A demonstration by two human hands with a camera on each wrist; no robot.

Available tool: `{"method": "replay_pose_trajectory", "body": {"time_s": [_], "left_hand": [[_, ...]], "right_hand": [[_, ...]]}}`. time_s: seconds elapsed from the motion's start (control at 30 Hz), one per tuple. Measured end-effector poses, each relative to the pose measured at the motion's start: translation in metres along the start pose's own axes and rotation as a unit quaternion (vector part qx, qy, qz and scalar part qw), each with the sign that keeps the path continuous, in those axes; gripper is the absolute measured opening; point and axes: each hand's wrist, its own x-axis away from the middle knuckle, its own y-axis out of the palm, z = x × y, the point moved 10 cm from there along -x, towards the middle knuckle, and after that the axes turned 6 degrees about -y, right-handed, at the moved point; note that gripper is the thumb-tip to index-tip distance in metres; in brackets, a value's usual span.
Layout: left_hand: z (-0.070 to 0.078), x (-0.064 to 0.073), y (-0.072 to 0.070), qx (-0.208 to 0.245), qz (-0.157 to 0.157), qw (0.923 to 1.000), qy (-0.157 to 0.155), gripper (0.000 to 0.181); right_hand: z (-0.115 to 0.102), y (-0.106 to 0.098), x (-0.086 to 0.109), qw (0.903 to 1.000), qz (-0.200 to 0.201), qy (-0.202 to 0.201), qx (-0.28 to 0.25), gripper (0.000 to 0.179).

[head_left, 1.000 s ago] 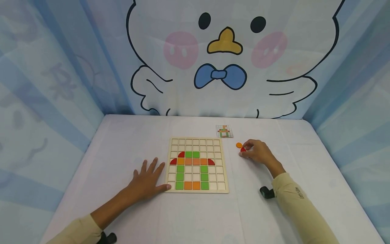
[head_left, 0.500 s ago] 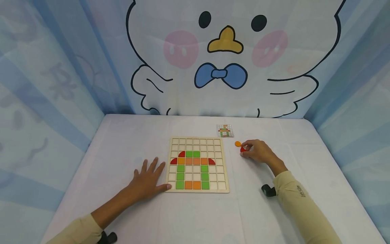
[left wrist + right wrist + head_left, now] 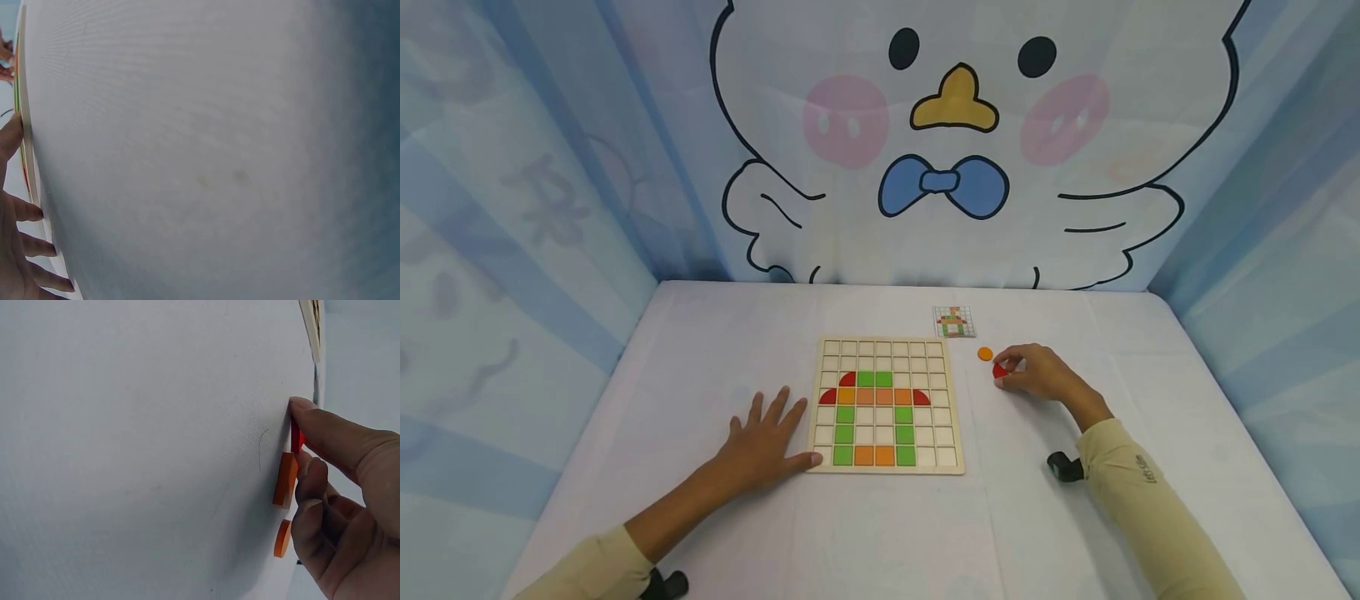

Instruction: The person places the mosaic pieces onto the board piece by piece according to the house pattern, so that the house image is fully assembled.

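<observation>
A wooden grid board (image 3: pixel 925 433) lies on the table with green, orange and red tiles set in its squares. My left hand (image 3: pixel 760 450) rests on the table at the board's left, fingers spread, thumb touching the lower left corner. Beyond the board's right side my right hand (image 3: pixel 1037 372) pinches a red tile (image 3: pixel 999 372) with curved edge between thumb and fingertip, low at the tabletop. An orange round tile (image 3: pixel 985 354) lies just behind it. In the right wrist view an orange block (image 3: pixel 285 479) and a smaller orange piece (image 3: pixel 282 538) sit beside the curled fingers.
A small pattern card (image 3: pixel 954 322) with a coloured grid picture lies behind the board's right corner. White cloth covers the table (image 3: pixel 887 533). A printed curtain (image 3: pixel 850 242) stands along the back, with blue fabric on both sides.
My right hand has shifted slightly right and nearer with the red tile. The orange round tile has slid a little left, away from the red one. My left hand stays put.
</observation>
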Motion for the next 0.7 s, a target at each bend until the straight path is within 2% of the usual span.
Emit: {"method": "replay_pose_trajectory", "body": {"time_s": [0.2, 0.47, 0.57, 0.7], "left_hand": [[-0.0005, 0.0001, 0.0004, -0.001, 0.0, 1.0, -0.003, 0.093], [-0.0012, 0.0003, 0.0005, -0.002, -0.001, 1.0, -0.008, 0.095], [-0.0012, 0.0004, 0.0006, -0.001, -0.002, 1.0, -0.009, 0.095], [-0.0009, 0.0003, 0.0006, -0.002, -0.002, 1.0, -0.007, 0.095]], "right_hand": [[0.0015, 0.0, 0.0008, 0.9998, 0.01, 0.004, -0.016, 0.032], [-0.0037, -0.0057, 0.0024, 0.9987, 0.039, -0.02, -0.026, 0.026], [-0.0037, -0.0057, 0.0027, 0.9984, 0.035, -0.03, -0.032, 0.022], [-0.0048, -0.0034, 0.0043, 0.9979, 0.01, -0.042, -0.047, 0.025]]}}
